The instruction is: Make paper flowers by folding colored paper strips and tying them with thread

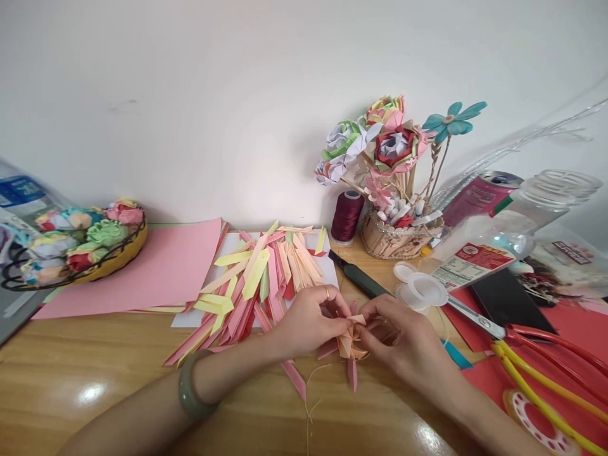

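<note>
A small paper flower of folded peach and pink petals is held low over the wooden table, between both hands. My left hand, with a ring on one finger, pinches its left side. On the other side my right hand grips the top right petal between thumb and forefinger. Fingers hide part of the flower. Thin tan thread lies on the table below it. Just beyond my left hand is a pile of folded paper strips in pink, yellow, peach and red, partly on a white sheet.
Coloured paper sheets and a basket of paper flowers stand left. Behind are a maroon thread spool and a flower-filled wooden basket. A dark-handled cutter, scissors, a plastic bottle and a tape roll lie right.
</note>
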A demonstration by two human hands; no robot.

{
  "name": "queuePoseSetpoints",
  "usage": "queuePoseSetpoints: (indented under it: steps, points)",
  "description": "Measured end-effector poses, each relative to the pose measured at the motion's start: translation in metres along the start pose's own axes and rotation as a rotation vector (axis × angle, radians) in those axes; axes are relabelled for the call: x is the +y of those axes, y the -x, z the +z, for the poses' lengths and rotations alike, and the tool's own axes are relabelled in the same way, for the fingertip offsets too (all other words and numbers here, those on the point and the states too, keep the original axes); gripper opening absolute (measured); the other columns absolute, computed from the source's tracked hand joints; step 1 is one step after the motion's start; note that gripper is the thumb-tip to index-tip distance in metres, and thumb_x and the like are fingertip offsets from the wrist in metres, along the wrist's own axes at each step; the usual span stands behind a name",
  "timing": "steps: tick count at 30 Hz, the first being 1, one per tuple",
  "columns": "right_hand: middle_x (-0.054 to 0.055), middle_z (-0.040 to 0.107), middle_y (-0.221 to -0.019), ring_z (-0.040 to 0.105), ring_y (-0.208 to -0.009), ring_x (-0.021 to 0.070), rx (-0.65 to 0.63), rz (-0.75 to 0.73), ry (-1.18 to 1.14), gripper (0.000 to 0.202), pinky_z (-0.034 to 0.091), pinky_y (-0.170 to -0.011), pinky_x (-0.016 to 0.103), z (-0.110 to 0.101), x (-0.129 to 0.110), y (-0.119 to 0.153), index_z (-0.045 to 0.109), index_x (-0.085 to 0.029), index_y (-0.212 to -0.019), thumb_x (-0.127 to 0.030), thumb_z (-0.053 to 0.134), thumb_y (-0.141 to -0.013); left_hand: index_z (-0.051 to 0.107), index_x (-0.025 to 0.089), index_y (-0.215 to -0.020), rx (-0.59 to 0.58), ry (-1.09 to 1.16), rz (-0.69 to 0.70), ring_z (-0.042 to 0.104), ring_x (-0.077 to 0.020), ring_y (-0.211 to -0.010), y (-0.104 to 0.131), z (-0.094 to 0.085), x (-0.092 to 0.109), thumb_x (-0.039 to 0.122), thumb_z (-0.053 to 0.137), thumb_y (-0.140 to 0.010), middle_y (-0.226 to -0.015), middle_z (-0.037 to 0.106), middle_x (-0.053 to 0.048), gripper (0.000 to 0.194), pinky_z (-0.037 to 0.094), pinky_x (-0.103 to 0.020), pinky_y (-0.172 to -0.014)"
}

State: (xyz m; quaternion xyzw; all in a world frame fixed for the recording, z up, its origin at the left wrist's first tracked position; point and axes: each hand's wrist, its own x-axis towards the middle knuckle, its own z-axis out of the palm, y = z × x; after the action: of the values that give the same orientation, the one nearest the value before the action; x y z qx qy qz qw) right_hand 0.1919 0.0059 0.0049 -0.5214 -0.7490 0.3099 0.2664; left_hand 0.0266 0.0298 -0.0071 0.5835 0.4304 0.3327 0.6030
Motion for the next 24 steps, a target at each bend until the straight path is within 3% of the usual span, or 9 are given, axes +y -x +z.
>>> queuePoseSetpoints:
  steps: [8, 15, 19, 22, 24]
  points:
    - [0.004, 0.057, -0.070, 0.052, -0.064, 0.0151, 0.077, -0.322, 0.320, 0.010, 0.040, -0.054, 0.026, -0.003, 0.003, 0.002, 0.052, -0.019, -0.077, -0.018, 0.045, -0.084, 0.055, 0.014, -0.064, 0.026, -0.034, 0.078, 0.051, -0.0083, -0.061, -0.003, -0.001, -0.001, 0.010, 0.056, -0.062, -0.068, 0.053, 0.001, 0.004, 0.041, -0.020, -0.057]
    - [0.004, 0.059, -0.074, 0.054, -0.070, 0.0151, 0.229, -0.476, 0.317, 0.013, 0.042, -0.057, 0.027, -0.010, 0.007, 0.004, 0.052, -0.021, -0.080, -0.010, 0.046, -0.081, 0.059, 0.016, -0.093, -0.041, 0.433, -0.114, 0.054, -0.0105, -0.071, -0.004, -0.007, 0.009, 0.032, 0.055, -0.074, -0.096, 0.057, -0.005, 0.025, 0.042, -0.022, -0.061]
    - [0.004, 0.063, -0.083, 0.056, -0.081, 0.0177, 0.229, -0.546, 0.289, 0.016, 0.046, -0.066, 0.031, -0.013, 0.004, 0.003, 0.052, -0.024, -0.085, -0.008, 0.049, -0.080, 0.060, 0.013, -0.078, -0.158, 0.393, -0.107, 0.054, -0.0107, -0.071, -0.005, -0.007, 0.008, 0.027, 0.068, -0.063, -0.076, 0.058, -0.002, 0.022, 0.042, -0.023, -0.068]
    - [0.006, 0.062, -0.095, 0.055, -0.089, 0.0202, 0.258, -0.547, 0.264, 0.018, 0.044, -0.073, 0.035, -0.015, 0.001, 0.003, 0.053, -0.025, -0.090, -0.012, 0.051, -0.079, 0.056, 0.014, -0.070, -0.012, 0.280, 0.036, 0.052, -0.0094, -0.067, -0.005, -0.007, 0.007, 0.026, 0.069, -0.063, -0.070, 0.056, 0.000, 0.019, 0.041, -0.023, -0.067]
    - [0.007, 0.061, -0.092, 0.056, -0.083, 0.0200, 0.305, -0.388, 0.203, 0.012, 0.044, -0.070, 0.034, -0.018, -0.003, 0.003, 0.053, -0.024, -0.091, -0.018, 0.051, -0.080, 0.056, 0.015, -0.069, 0.110, 0.179, 0.123, 0.052, -0.0105, -0.068, -0.005, -0.007, 0.006, 0.028, 0.066, -0.066, -0.070, 0.056, -0.001, 0.017, 0.041, -0.023, -0.067]
